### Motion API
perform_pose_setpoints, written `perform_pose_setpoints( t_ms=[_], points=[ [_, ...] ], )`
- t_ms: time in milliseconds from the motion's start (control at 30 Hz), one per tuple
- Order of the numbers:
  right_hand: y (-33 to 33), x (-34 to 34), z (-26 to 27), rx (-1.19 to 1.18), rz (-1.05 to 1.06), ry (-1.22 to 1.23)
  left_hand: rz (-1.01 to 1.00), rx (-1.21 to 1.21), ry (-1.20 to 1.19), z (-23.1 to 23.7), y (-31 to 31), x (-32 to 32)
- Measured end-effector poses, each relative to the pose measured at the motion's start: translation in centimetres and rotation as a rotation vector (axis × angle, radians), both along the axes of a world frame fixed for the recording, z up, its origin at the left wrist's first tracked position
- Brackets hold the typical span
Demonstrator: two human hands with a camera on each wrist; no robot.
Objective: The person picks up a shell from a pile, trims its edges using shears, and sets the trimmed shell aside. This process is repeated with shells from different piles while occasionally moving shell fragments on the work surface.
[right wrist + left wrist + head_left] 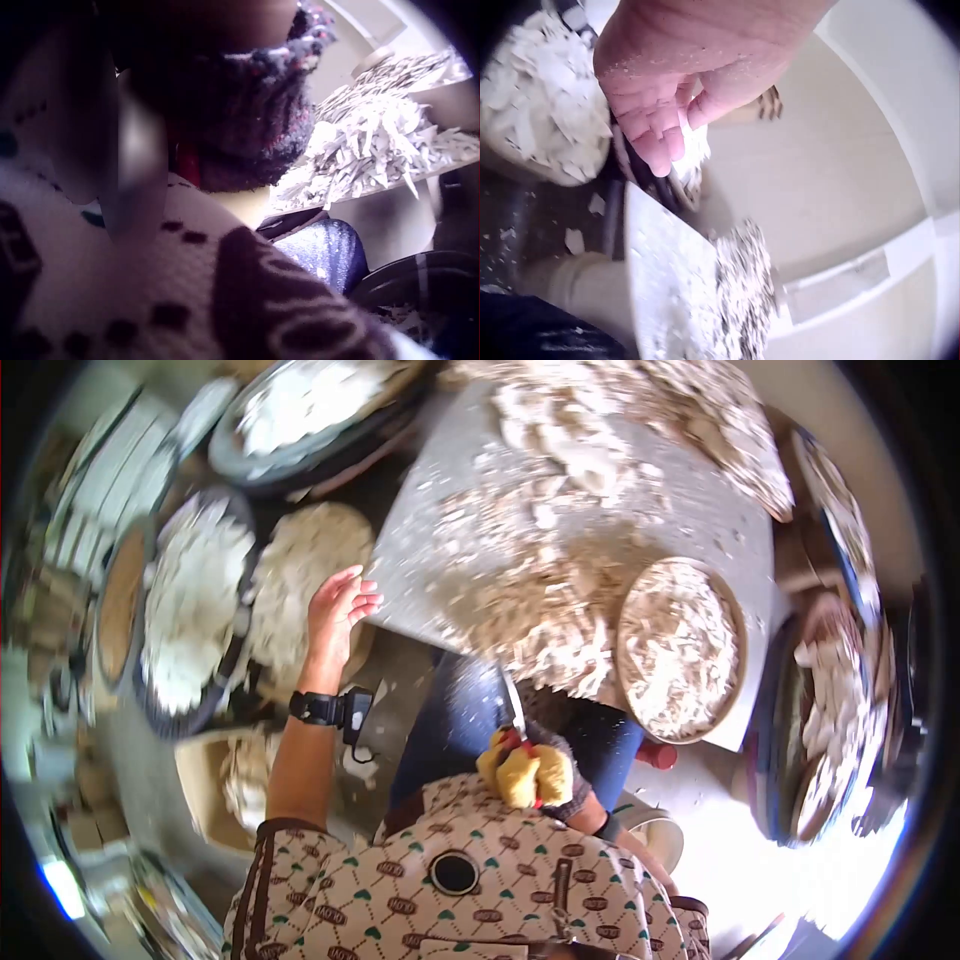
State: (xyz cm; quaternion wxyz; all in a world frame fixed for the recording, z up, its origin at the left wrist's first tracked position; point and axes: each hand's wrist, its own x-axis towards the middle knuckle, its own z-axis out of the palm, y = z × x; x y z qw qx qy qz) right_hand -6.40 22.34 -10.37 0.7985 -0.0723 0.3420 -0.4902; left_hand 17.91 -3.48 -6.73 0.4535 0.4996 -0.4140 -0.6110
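Note:
My bare left hand [338,618] is raised off the table's left corner, fingers loosely bent, with nothing held in them. Its palm side fills the upper part of the left wrist view. Close to my lap, the right hand [535,768], in a dark knitted glove with yellow fingers, grips a knife [515,705]. The narrow blade points toward the table, and a bit of red handle shows between the fingers. Pale cut strips [560,635] are heaped at the table's near edge, just beyond the blade. An oval basket [741,650] full of similar strips stands to their right.
The grey metal table [410,555] carries more pale pieces toward its far side. Round trays of white pieces [195,600] and tan pieces [315,560] stand at left. A box [200,790] lies below them. Stacked trays [775,730] stand at right, and a pale bucket [665,840] behind my right arm.

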Motion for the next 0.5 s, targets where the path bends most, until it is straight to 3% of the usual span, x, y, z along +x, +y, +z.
perform_pose_setpoints(
  t_ms=[100, 133, 200, 233, 333, 400, 433, 467, 500],
  points=[
    [-0.2, -0.7, 1.4, -0.179, -0.051, 0.204, -0.317, -0.088, -0.053, 3.1, -3.9, -7.5],
    [-0.5, -1.2, 2.6, -0.346, -0.034, 0.456, -0.404, -0.087, -0.079, 3.4, -5.3, -9.9],
    [0.6, -1.2, -2.5, 0.03, -0.144, -0.107, -0.564, -0.083, -0.138, 3.9, -8.0, -14.5],
    [1.0, -1.1, -4.7, 0.08, -0.152, -0.161, -0.614, -0.089, -0.188, 4.3, -9.0, -16.9],
    [0.5, -2.8, -3.6, -0.12, -0.076, 0.201, -0.794, -0.185, -0.358, 2.1, -13.2, -23.6],
    [0.6, -2.8, -4.4, -0.094, -0.083, 0.203, -0.762, -0.755, -0.795, -0.2, -15.7, -28.1],
    [0.9, -2.7, -5.3, -0.041, -0.1, 0.146, -0.678, -0.891, -0.847, -1.2, -16.2, -29.6],
    [0.6, -2.7, -5.1, 0.076, -0.15, -0.036, -0.588, -1.165, -1.039, -0.5, -16.0, -31.0],
    [0.4, -3.0, -5.0, 0.137, -0.184, -0.155, -0.53, -1.247, -1.116, -1.2, -16.7, -32.3]
  ],
)
